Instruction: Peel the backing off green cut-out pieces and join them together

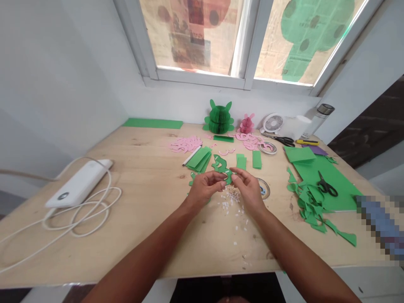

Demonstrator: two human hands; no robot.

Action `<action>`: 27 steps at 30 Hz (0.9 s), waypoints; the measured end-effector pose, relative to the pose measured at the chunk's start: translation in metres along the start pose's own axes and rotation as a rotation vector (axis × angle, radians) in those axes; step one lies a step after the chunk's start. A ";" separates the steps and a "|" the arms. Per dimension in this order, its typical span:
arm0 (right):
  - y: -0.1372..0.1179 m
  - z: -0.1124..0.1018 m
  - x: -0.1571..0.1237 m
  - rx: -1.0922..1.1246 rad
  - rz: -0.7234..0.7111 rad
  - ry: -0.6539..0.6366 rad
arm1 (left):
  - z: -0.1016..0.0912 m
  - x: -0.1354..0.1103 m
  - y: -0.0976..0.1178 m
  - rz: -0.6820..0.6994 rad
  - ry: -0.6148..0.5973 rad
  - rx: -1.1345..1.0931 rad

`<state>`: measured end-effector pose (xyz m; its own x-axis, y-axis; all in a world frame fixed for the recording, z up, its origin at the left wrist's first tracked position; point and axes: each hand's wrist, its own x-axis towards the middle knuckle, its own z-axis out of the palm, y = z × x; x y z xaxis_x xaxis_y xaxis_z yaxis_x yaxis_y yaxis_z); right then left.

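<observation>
Over the middle of the wooden table (151,198), my left hand (205,187) and my right hand (248,185) both pinch a green cut-out paper piece (222,166). The piece has a wavy outline and sticks up between my fingertips. Just below my hands lie several tiny white paper scraps (232,200). A roll of tape (263,188) lies flat right beside my right hand. Behind the piece are stacks of green paper strips (200,159).
A white power bank (78,183) with coiled cable lies at the left. Green paper sheets and offcuts (315,198) with black scissors (326,185) are at the right. Pink cut-outs (185,144), a green honeycomb paper cactus (219,118), a small pink one (247,124), a small fan (273,123) and a bottle (320,118) stand at the back.
</observation>
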<state>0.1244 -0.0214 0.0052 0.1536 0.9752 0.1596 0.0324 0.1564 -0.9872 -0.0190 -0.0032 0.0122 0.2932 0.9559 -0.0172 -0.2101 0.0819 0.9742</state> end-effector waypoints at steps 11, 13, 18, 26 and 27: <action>0.005 -0.002 0.006 0.260 0.109 0.052 | 0.002 -0.002 -0.004 0.085 -0.084 0.107; 0.005 -0.002 0.006 0.292 0.123 0.049 | 0.002 -0.001 -0.007 0.152 -0.076 0.156; 0.002 -0.001 0.005 0.363 0.168 0.009 | 0.000 0.000 -0.013 0.248 -0.092 0.248; 0.000 0.000 0.004 0.402 0.207 -0.052 | -0.004 0.000 -0.015 0.363 -0.041 0.401; 0.000 0.000 0.004 0.401 0.206 -0.049 | -0.004 0.000 -0.015 0.379 -0.036 0.416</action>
<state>0.1251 -0.0176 0.0058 0.0691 0.9971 -0.0318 -0.3808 -0.0031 -0.9246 -0.0193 -0.0035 -0.0028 0.3024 0.8860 0.3515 0.0762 -0.3901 0.9176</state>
